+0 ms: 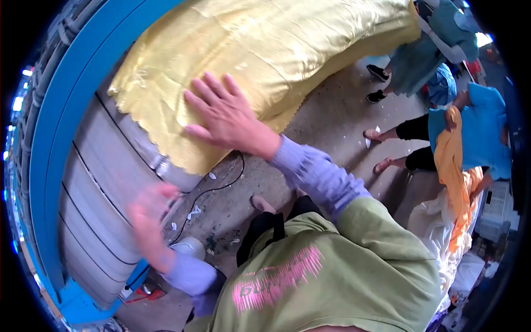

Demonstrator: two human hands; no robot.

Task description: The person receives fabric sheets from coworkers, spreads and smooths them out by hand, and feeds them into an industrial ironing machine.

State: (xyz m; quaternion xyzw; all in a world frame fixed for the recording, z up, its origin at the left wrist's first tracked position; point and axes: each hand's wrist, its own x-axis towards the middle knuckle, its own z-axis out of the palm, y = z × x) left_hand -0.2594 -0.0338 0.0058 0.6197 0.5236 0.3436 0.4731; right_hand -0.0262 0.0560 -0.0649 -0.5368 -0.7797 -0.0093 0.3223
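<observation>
Grey bed with dark lines, yellow cloth spread over it, cloth edge jagged

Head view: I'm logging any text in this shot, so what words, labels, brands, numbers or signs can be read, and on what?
"ng": dark letters, upside down, by the pink print on the green sweatshirt; the rest of the word is too unclear to read.
I can read no lettering on the gold cloth or the blue frame.
The items along the right edge are too small and blurred to read.
</observation>
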